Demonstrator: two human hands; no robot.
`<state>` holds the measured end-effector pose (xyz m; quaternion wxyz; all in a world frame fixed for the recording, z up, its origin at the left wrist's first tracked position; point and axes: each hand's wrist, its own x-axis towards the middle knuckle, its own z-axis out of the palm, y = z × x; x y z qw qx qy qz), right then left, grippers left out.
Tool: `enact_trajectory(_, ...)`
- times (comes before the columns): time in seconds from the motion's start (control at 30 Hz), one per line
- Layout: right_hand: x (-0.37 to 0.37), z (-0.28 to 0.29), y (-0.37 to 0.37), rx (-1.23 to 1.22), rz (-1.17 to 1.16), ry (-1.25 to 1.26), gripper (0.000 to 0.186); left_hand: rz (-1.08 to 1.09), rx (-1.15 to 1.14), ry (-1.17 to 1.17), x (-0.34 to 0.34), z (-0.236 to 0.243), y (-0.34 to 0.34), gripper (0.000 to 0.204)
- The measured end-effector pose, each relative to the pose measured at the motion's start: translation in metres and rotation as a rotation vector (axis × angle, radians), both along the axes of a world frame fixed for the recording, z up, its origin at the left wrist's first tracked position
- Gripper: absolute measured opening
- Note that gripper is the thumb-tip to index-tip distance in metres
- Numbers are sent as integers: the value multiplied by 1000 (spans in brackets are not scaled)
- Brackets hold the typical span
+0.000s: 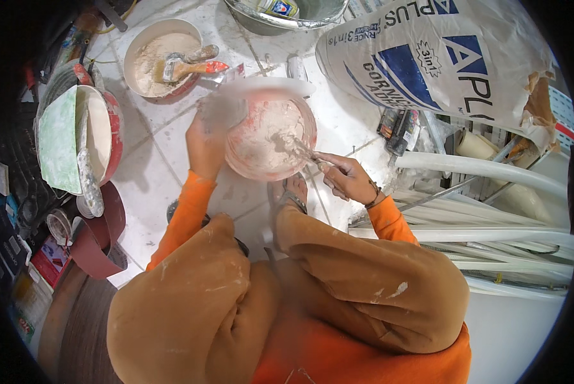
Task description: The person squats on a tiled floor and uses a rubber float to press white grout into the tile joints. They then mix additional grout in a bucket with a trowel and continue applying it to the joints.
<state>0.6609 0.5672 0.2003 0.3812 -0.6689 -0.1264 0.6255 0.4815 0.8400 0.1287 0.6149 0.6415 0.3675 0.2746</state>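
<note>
A red bowl [271, 168] holding pale, lumpy powder or paste stands on the tiled floor in front of my feet. My right hand [348, 176] grips a thin metal stirring tool [305, 151], its coated far end down in the mix. At the bowl's left side is my left hand [205, 141]; blur covers its fingers, so I cannot tell if it holds the rim or a blurred pale flat thing there. Beyond it, a paintbrush [197, 68] with an orange-tipped handle lies across a round container [132, 57] of powder.
A large white printed sack [389, 64] leans at the far right. Long white strips [492, 237] lie at right. A metal basin [261, 24] stands at the back. On the left are a red bucket [116, 137] with a green sheet [58, 141] and a dark red abrasive roll [98, 246].
</note>
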Motion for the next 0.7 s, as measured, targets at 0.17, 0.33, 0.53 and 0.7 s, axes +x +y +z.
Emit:
enact_trajectory(0.17,-22,-6,2,304,-66,-332,48,-246,-642,70,-30,22,20,33)
enact_trajectory(0.33,-46,-6,21,490,65,-800,43,-330,-1258,-33,-24,25,-12,35)
enact_trajectory(0.53,-63,-4,19,440,113,-855,47,-233,-1265,-197,-23,25,-35,37)
enact_trajectory(0.7,-67,-9,14,400,47,-793,45,-57,-1415,-192,-21,28,-53,36)
